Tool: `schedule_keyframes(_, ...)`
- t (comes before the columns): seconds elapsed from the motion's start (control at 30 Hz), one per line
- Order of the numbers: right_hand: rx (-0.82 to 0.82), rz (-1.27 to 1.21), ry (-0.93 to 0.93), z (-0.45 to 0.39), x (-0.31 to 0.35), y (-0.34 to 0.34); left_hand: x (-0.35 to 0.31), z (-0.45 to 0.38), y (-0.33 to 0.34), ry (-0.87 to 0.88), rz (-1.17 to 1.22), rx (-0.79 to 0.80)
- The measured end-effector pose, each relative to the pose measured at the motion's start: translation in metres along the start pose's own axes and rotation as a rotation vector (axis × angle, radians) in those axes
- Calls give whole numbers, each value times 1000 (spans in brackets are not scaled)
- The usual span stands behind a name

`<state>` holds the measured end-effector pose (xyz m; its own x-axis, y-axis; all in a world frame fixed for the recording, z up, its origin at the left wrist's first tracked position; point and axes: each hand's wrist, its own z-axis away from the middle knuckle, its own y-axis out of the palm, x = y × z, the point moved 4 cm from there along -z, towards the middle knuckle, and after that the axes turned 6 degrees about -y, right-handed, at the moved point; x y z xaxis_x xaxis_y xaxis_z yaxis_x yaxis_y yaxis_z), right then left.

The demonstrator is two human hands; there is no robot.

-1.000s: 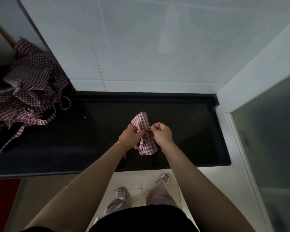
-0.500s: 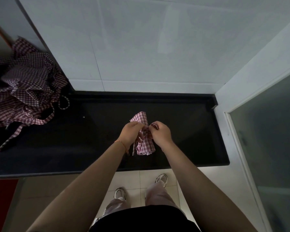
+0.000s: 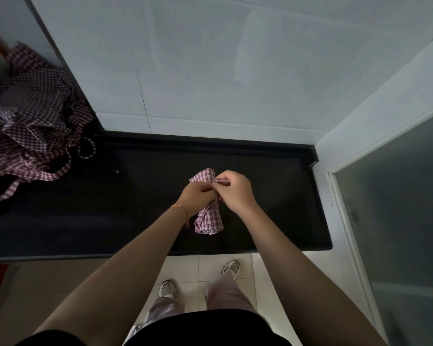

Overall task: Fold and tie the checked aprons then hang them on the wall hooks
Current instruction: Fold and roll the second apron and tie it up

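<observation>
Risk: knot slips if I slacken. Left hand [image 3: 198,197] clamps apron roll [image 3: 209,217] mid-length; right hand [image 3: 234,189] pinches strap [image 3: 220,181] just above grip.

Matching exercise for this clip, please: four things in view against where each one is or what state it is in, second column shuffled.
Things:
1. rolled apron
2. apron heap
3. left hand
4. right hand

Places or states:
A. loose and crumpled at the counter's far left end
B. pinches a strap end above the roll
C. a tight bundle at mid-counter, between both hands
D. wrist wears a thin orange band, grip on the roll's middle

Pairs: 1-C, 2-A, 3-D, 4-B

All sits on the black counter.
</observation>
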<state>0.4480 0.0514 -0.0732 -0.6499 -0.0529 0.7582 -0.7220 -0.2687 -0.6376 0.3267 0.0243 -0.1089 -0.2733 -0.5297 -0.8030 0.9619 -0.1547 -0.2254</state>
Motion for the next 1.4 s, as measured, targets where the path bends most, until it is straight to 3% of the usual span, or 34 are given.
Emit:
schedule_keyframes(0.07, 31, -61, -22, -4, 11, -2, -1, -1, 0, 18, -109, -10)
schedule_keyframes(0.17, 10, -226, 23, -11, 14, -8, 0, -4, -4, -19, -92, -6)
schedule_keyframes(0.23, 20, -113, 24, -15, 5, -9, 0, -5, -7, -68, 19, 24)
schedule_keyframes(0.3, 132, 64, -17, -16, -3, -3, 1, -6, -10, -139, 110, 57)
schedule_keyframes(0.43, 193, 227, -108, -12, -5, 6, 3, -10, -10, -218, 141, 103)
schedule_keyframes(0.63, 267, 378, -201, -14, -1, 5, 7, -11, -8, -180, 141, 117)
schedule_keyframes(0.8, 369, 381, -82, -13, -14, -5, 17, -14, -15, -124, 111, 41)
schedule_keyframes(0.97, 343, 153, -76, -11, 0, 4, 9, -11, -14, -14, 101, -34)
schedule_keyframes(1.1, 257, 192, -93, -9, 1, 13, 10, -13, -15, 23, 29, -34)
schedule_keyframes(1.3, 121, 243, -123, -5, 3, 13, 15, -18, -24, -35, 9, -232)
schedule_keyframes(1.4, 121, 241, -105, -4, 4, 16, 11, -18, -25, -59, 9, -171)
